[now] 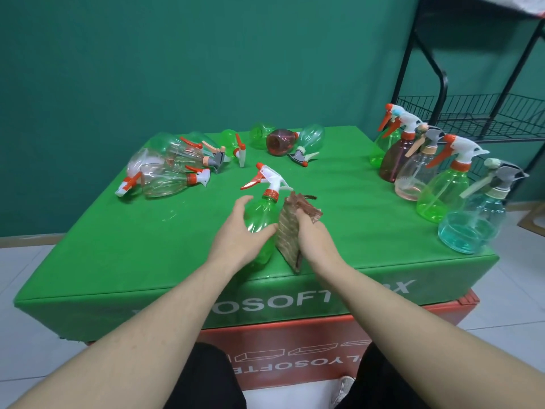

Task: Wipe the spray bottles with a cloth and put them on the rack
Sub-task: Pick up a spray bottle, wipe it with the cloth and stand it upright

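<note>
Green spray bottle [263, 214] near upright, nozzle pointing left; left hand [238, 231] grips body, right hand [312, 231] clutches cloth [290, 231].

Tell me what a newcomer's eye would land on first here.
First the two hands at the centre: the left hand grips a green spray bottle while the right hand holds a brown cloth against it. Next, upright spray bottles line the green mat's right edge, and others lie toppled at far left.
</note>
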Action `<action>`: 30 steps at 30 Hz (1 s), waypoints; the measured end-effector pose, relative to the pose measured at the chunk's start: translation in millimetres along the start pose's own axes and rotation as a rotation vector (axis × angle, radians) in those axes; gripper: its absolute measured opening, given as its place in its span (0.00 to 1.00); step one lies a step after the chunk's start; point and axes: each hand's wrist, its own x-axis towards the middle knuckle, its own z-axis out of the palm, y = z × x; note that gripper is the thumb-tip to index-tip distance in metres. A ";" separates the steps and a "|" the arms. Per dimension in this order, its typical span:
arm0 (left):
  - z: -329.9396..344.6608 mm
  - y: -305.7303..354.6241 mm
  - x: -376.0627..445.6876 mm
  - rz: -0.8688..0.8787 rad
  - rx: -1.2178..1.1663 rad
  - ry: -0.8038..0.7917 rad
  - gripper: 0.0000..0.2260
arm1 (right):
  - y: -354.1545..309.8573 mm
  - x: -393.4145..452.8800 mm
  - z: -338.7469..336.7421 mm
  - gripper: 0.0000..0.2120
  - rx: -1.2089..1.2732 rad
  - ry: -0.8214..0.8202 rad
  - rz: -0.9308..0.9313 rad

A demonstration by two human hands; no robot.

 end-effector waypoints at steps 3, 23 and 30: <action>-0.2 0.7 -4.8 -0.058 -0.084 0.016 0.30 | 3.2 0.0 -1.8 0.23 0.108 0.025 0.108; 24.8 -20.2 5.6 -0.310 -1.113 -0.159 0.18 | -6.0 2.0 2.6 0.14 -0.108 -0.021 -0.313; 31.3 -23.2 4.7 -0.227 -1.117 -0.116 0.12 | 12.3 23.4 11.5 0.27 -0.490 -0.120 -0.663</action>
